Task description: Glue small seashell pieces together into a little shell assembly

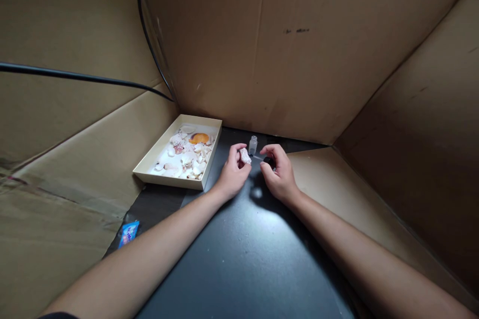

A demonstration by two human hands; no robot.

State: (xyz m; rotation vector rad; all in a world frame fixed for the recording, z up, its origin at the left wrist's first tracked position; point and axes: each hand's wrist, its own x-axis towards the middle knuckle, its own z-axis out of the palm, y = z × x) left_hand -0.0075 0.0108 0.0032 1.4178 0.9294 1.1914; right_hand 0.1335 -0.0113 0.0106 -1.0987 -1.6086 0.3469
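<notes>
My left hand (234,173) pinches a small whitish seashell (245,155) with a rough, speckled surface between thumb and fingers. Facing it, my right hand (279,172) is closed around the black top of a dropper (268,161). The dropper's thin clear tube points left toward the shell; I cannot tell whether its tip touches it. Just beyond both hands a small clear glass bottle (253,145) stands upright with its neck uncovered. To the left, a shallow cream box (168,179) holds several pale shells and one larger orange shell (199,138).
A dark grey tabletop (232,259) lies under my arms. Cardboard walls (239,60) rise at the back and both sides. Black cables (86,77) cross the upper left. A blue packet (128,233) lies by my left forearm, and a cardboard flap (322,169) covers the right.
</notes>
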